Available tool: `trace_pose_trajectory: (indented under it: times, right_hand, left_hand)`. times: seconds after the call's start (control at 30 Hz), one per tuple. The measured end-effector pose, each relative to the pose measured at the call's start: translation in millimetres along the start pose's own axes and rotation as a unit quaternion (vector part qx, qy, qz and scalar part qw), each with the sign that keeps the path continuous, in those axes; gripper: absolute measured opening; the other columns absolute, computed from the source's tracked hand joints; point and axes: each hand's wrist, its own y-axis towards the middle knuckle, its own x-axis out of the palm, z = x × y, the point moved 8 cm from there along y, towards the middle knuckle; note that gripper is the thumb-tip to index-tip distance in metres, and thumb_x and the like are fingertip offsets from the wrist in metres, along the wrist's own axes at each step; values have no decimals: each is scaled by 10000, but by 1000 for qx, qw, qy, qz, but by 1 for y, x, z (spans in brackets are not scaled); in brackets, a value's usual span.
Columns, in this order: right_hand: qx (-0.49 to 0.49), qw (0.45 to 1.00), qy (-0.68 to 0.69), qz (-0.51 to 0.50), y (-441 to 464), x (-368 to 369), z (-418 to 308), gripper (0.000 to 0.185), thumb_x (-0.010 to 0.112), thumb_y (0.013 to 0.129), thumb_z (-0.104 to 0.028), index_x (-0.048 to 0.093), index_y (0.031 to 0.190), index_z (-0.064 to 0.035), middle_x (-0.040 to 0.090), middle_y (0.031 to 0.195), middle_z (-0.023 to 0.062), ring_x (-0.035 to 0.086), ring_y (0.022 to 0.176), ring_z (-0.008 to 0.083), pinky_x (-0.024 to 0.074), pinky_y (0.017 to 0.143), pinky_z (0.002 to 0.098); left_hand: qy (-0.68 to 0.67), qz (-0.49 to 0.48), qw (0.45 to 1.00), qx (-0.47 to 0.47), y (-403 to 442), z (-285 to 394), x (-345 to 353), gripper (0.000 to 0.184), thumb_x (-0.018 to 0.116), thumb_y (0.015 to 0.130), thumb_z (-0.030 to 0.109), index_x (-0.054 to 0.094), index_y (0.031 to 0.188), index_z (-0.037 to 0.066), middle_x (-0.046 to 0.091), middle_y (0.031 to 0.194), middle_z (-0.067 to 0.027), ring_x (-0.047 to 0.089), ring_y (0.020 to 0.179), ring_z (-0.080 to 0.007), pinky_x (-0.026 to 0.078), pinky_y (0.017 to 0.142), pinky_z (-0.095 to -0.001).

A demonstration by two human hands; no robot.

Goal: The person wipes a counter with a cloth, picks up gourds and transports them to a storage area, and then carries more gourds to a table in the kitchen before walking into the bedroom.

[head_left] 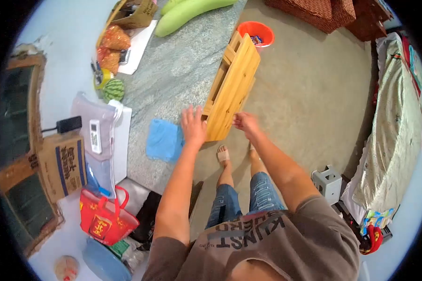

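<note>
A folded wooden piece of furniture (pixel 234 89), with a flat yellow panel and slats on its back, stands on edge against the stone counter. My left hand (pixel 193 124) is open at the counter's edge, fingers spread, its thumb beside the slatted side. Just left of that hand lies a folded light blue cloth (pixel 164 140). My right hand (pixel 245 122) is by the panel's right face, low down, with its fingers curled together. Whether those fingers touch the panel or hold something small is hidden.
On the grey counter (pixel 173 70) are pale green gourds (pixel 187 16), a small watermelon (pixel 113 90) and orange bags (pixel 112 47). An orange bucket (pixel 262 30) stands on the floor beyond the panel. A grey plastic stool (pixel 328 182) is at right, near a covered bed (pixel 389 131).
</note>
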Motion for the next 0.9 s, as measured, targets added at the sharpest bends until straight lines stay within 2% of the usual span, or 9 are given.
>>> trace_pose_trajectory:
  times: [0.13, 0.17, 0.23, 0.4, 0.5, 0.67, 0.77, 0.83, 0.9]
  right_hand:
    - [-27, 995, 85, -36, 52, 62, -4, 285, 467, 865, -317, 536, 988, -69, 588, 949, 72, 560, 874, 176, 441, 746, 316]
    - [-26, 995, 86, -38, 75, 75, -4, 285, 467, 865, -317, 536, 988, -69, 588, 949, 72, 560, 874, 176, 441, 746, 316]
    - [-49, 988, 147, -19, 103, 87, -7, 410, 396, 903, -376, 504, 1136, -58, 563, 1081, 79, 532, 969, 211, 404, 839, 345]
    - [-69, 982, 170, -44, 148, 117, -20, 554, 352, 905, -463, 434, 1251, -38, 497, 1222, 112, 454, 1096, 250, 362, 920, 402]
    - [12, 968, 216, -128, 156, 138, -19, 716, 261, 871, -613, 331, 1338, -76, 354, 1367, 117, 323, 1244, 294, 252, 1024, 402]
    - [-9, 966, 205, -156, 153, 132, -25, 801, 301, 835, -659, 285, 1355, -49, 353, 1361, 143, 331, 1242, 290, 282, 1002, 428]
    - [5, 980, 192, -48, 145, 96, -19, 755, 351, 827, -651, 374, 1291, -56, 472, 1243, 150, 463, 1115, 277, 373, 919, 433]
    - [10, 972, 220, -82, 131, 74, -15, 558, 423, 841, -585, 454, 1050, -69, 553, 834, 85, 574, 719, 216, 484, 683, 407]
    - [-2, 974, 214, -73, 113, 40, -15, 485, 443, 864, -518, 421, 1060, -75, 549, 768, 82, 584, 692, 215, 507, 647, 376]
  left_hand:
    - [84, -169, 973, -132, 32, -19, 31, 770, 629, 786, 261, 155, 1390, 318, 3, 1458, -154, 54, 1278, -505, 258, 900, -676]
    - [86, -162, 975, -124, 40, -26, 42, 800, 648, 771, 254, 148, 1390, 332, -32, 1458, -156, 44, 1272, -522, 277, 876, -691]
    - [89, -169, 975, -116, 40, -23, 43, 813, 654, 768, 234, 140, 1390, 332, -29, 1458, -156, 53, 1269, -525, 284, 873, -692]
    - [75, -178, 976, -102, 48, -27, 42, 825, 665, 760, 206, 144, 1387, 332, -16, 1456, -159, 87, 1254, -545, 297, 890, -672]
    - [78, -196, 974, -79, 47, -28, 45, 782, 652, 769, 229, 176, 1381, 328, -17, 1448, -183, 69, 1245, -561, 322, 875, -678]
    - [88, -145, 985, -7, 49, -33, 46, 705, 602, 810, 172, 206, 1375, 316, -14, 1440, -205, 94, 1221, -588, 348, 919, -597]
    - [113, -137, 984, 10, 50, -32, 46, 694, 587, 820, 150, 205, 1378, 308, -10, 1437, -213, 98, 1214, -595, 347, 944, -557]
    - [110, -146, 983, 3, 50, -28, 45, 698, 587, 819, 149, 202, 1380, 304, -11, 1436, -216, 97, 1214, -596, 343, 950, -553]
    - [108, -154, 982, -6, 50, -28, 44, 701, 588, 819, 148, 199, 1381, 300, -13, 1434, -219, 96, 1214, -596, 339, 956, -548]
